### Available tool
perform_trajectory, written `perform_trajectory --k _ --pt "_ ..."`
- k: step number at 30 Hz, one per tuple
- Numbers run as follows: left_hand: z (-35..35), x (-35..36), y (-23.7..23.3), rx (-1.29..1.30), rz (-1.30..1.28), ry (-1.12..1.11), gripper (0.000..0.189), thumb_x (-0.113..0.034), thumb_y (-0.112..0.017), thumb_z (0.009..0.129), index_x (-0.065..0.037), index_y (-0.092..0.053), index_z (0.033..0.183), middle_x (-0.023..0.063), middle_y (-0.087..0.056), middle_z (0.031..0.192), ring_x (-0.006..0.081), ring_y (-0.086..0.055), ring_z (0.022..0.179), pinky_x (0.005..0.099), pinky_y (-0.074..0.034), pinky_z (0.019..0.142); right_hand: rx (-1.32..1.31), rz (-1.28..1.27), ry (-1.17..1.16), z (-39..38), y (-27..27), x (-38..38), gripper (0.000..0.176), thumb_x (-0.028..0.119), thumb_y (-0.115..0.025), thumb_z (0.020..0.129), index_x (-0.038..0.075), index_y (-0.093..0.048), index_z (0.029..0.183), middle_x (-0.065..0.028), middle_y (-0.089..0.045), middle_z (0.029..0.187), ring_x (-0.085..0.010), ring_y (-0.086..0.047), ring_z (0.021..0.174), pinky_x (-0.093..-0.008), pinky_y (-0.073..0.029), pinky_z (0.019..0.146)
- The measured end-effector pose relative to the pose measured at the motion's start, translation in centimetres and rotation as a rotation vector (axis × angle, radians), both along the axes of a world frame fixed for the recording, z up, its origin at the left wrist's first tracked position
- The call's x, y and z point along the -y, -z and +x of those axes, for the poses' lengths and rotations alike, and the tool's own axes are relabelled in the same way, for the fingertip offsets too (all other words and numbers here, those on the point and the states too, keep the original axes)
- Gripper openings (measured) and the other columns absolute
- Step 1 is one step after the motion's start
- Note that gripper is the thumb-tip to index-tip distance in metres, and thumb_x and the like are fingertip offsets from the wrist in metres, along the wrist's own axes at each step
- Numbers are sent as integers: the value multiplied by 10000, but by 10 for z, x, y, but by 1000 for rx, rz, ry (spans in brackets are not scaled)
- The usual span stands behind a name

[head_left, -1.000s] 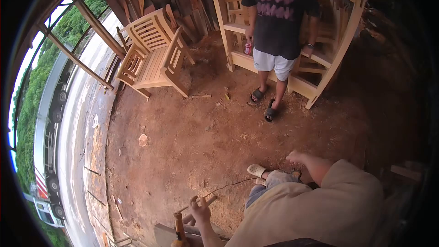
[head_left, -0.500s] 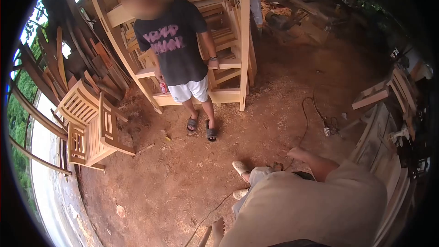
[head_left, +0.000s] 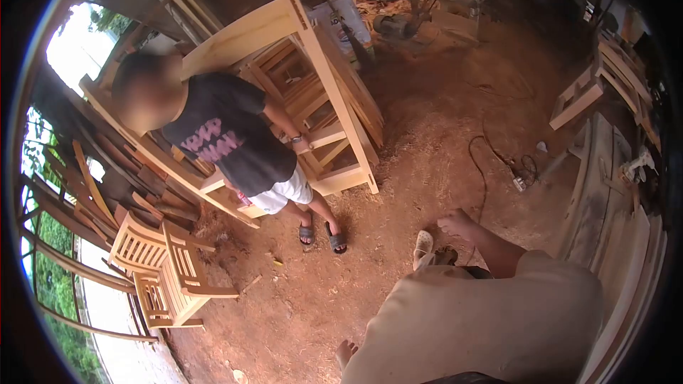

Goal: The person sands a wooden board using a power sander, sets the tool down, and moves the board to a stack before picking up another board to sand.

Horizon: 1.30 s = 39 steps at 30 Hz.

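Note:
My right hand reaches forward over the dirt floor with its fingers loosely apart, and I see nothing in it. Just below it is a small brown thing that I cannot make out, beside my cream clog. My left hand hangs low at my other side, partly hidden by my tan shirt; its visible fingers look loose, with nothing seen in them. Across from me a person in a dark T-shirt rests a hand on a large wooden frame. A reddish item near that person's other hand is mostly hidden.
A slatted wooden armchair stands at left, near leaning boards. A cable with a socket block lies on the dirt floor. Planks and a small wooden frame are at right. Machinery and shavings are behind.
My view has turned and tilted. The person and large frame now sit further left and slanted. My right hand has risen slightly; a wooden piece beside my left hand is out of sight.

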<state>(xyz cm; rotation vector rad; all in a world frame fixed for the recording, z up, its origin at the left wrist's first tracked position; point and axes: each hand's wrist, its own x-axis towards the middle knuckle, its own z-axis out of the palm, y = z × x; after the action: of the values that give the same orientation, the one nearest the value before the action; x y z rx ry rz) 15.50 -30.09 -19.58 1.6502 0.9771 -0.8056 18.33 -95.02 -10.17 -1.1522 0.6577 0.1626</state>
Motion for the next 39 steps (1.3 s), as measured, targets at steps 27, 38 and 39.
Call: perform_trajectory --k 27,38,39 --pt "571 684 -41 252 50 1312 420 -369 -605 1004 -19 -622 1236 125 -679 1114 283 -639 968 447 -526 772 1408 -1127 -142 85 -465 255 254 164 -727 982 -87 -696 957 -129 -665 847 -212 -632 701 -297 -482 570" --pt "524 967 -3 22 -52 1888 416 -384 -616 1002 -5 -654 1172 109 -691 1026 265 -638 880 430 -528 734 398 -1236 527 116 -291 386 598 380 -700 985 -31 -553 1394 -246 -666 1174 -400 -665 1069 -492 -533 915" --pt "535 984 0 22 -44 1888 416 -385 -617 1002 -4 -657 1166 107 -692 1018 263 -638 872 429 -528 730 -315 -1137 468 108 -294 386 559 342 -692 976 3 -558 1400 -257 -667 1193 -420 -644 1116 -515 -486 1004"
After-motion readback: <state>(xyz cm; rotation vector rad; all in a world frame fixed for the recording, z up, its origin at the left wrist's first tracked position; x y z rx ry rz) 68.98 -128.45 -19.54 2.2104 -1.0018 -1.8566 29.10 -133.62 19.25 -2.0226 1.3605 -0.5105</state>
